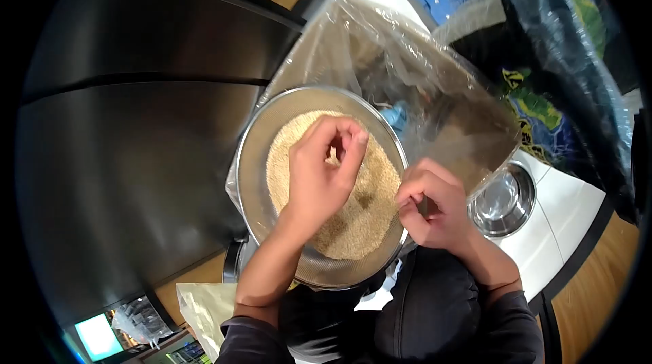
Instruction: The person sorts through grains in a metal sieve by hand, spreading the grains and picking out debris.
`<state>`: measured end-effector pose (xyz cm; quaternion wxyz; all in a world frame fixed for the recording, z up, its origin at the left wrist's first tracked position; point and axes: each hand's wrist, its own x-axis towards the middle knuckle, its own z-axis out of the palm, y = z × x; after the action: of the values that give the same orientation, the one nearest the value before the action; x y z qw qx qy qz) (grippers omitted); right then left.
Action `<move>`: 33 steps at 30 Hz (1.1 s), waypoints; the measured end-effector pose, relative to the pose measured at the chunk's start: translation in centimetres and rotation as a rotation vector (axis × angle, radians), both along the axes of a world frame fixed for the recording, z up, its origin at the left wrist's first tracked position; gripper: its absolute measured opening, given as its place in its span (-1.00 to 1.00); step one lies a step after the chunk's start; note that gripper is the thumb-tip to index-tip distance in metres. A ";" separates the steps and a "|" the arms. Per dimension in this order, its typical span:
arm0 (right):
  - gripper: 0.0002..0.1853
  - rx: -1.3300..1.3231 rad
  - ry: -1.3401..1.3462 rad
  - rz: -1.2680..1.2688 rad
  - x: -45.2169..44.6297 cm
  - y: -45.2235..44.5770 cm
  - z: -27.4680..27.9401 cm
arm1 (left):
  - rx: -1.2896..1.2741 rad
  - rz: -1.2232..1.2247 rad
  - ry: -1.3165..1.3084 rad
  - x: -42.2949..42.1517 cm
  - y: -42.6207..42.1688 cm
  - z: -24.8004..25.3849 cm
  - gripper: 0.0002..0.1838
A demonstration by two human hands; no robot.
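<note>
A round metal mesh sieve (252, 160) holds a broad heap of pale tan grain (370, 218) with a shallow dip in it. Above the grain is my left hand (316, 167), its thumb and forefinger curled together in a pinch. Whatever sits between those fingertips is too small to make out. My right hand (438, 204) is at the sieve's right rim with its fingers closed and pinched. I cannot tell whether it grips the rim or some small bit.
Behind the sieve stands a box lined with a clear plastic bag (380, 38), with a light blue item (395, 116) inside. A steel bowl (504, 201) is on white tiles at right. Dark cabinet panels (136, 180) rise at left; a black printed bag (543, 106) lies upper right.
</note>
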<state>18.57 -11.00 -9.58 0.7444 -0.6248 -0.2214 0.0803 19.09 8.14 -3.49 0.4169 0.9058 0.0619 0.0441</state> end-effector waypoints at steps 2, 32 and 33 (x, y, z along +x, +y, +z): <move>-0.79 0.043 0.037 0.040 0.2 -0.1 -0.2 | 0.030 -0.047 -0.022 0.9 -0.3 -0.6 -0.90; -0.74 -0.036 -0.166 -0.031 0.6 0.2 -0.4 | 0.538 0.014 0.485 -4.7 5.9 -4.3 -0.83; -0.73 -0.027 -0.173 -0.051 0.5 0.4 -0.3 | 0.521 -0.007 0.500 -5.0 6.2 -4.3 -0.83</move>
<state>19.10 -10.64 -9.91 0.7158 -0.6449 -0.2677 0.0100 14.06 14.30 -7.81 0.1444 0.9645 0.1455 -0.1663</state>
